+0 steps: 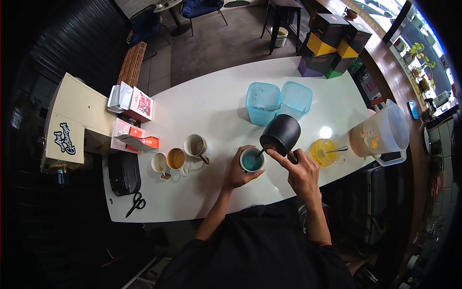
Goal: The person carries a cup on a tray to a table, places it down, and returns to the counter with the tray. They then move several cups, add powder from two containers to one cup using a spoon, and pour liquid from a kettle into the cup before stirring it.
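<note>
My left hand [236, 174] wraps round a small cup [251, 161] that has blue-green liquid inside. My right hand [304, 174] grips a black milk pitcher [281, 133], with its index finger stretched along the side. The pitcher tilts toward the cup, its spout right at the cup's rim. To the left of my hands stand a white mug [196, 145], a mug with brown liquid [176, 159] and a smaller cup [159, 163]. On the right, a glass cup of yellow liquid [322, 152] has a spoon [338, 150] in it.
Blue plastic containers [263, 110] stand beyond the pitcher. A large clear plastic jug [380, 132] is at the right edge of the white table [216, 101]. Stacked boxes [323, 45] occupy the far corner. Scissors [136, 203], a black case [124, 174] and packets [139, 105] lie left.
</note>
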The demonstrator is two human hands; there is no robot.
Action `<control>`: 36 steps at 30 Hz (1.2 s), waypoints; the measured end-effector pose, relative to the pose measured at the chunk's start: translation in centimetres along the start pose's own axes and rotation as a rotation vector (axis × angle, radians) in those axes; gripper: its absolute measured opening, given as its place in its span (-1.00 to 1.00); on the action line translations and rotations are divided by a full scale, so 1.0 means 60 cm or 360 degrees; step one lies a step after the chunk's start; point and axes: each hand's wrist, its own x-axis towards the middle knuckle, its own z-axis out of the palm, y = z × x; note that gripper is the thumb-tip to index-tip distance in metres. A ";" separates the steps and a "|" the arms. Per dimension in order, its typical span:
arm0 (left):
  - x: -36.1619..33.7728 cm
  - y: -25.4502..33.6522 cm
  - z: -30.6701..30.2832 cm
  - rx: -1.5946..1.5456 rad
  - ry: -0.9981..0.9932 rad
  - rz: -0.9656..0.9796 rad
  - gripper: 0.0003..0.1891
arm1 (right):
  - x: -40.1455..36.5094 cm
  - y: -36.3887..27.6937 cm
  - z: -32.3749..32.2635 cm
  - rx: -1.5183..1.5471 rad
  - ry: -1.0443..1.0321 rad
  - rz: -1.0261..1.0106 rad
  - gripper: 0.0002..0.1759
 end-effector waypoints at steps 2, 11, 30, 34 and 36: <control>-0.001 0.000 0.001 -0.0005 -0.0002 -0.0009 -0.27 | -0.001 -0.001 0.001 0.0002 -0.0004 0.0002 -0.11; -0.002 0.000 0.000 -0.0061 -0.0013 -0.0042 -0.27 | -0.008 0.002 0.015 -0.0004 -0.0008 -0.0039 -0.12; -0.002 -0.004 0.001 -0.0015 0.0004 -0.0003 -0.26 | -0.018 0.000 0.019 0.0055 -0.0011 0.0033 -0.16; 0.000 -0.011 0.001 0.0019 0.0000 0.0051 -0.27 | -0.021 0.002 0.021 0.0078 -0.0008 0.0112 -0.15; -0.002 -0.009 0.002 0.0045 0.0004 0.0049 -0.27 | -0.023 0.003 0.021 0.0105 0.0013 0.0142 -0.17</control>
